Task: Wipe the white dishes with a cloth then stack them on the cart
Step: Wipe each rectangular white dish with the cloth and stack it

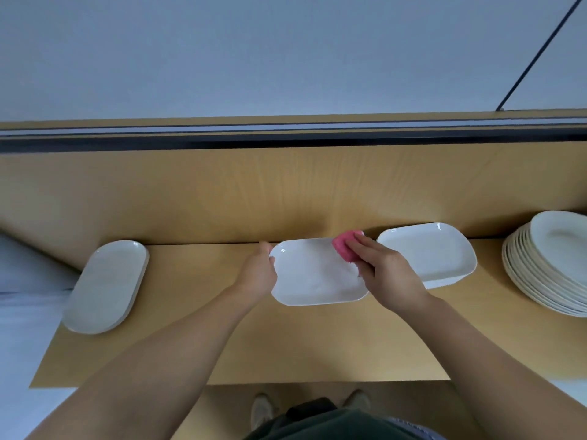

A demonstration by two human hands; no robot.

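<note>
Looking down: my left hand [259,271] grips the left rim of the plate [317,277] to steady it on the smooth wooden desk [222,344]. My right hand [384,274] holds the soft pink cloth [344,247] and presses it on the glossy far corner. A matching dish [428,252] lies just right of that hand, with stacked round plates [552,271] beyond.

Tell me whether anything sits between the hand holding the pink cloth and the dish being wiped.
Nothing visible does. The right hand presses the pink cloth directly onto the middle dish at its far right corner, and the left hand grips its left rim.
</note>
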